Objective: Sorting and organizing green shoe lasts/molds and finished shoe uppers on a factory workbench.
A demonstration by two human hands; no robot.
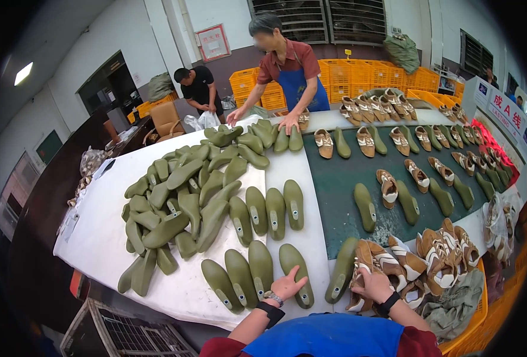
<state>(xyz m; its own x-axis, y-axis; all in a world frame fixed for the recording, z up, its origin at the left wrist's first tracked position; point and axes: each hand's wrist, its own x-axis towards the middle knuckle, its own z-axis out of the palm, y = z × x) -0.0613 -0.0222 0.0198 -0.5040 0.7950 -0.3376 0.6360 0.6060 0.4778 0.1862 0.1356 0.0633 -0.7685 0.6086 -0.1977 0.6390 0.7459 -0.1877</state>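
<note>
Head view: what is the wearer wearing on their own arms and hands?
Both hands are bare, no gloves. The left hand has a metal-band wristwatch and a black wristband behind it. The right hand has a black wristband. Dark red short sleeves and a blue apron show at the lower edge.

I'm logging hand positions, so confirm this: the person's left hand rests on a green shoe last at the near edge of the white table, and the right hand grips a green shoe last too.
Not quite. In the head view the left hand does rest on a green shoe last at the white table edge, but the right hand grips a brown-and-white shoe upper, not a green last.
</note>
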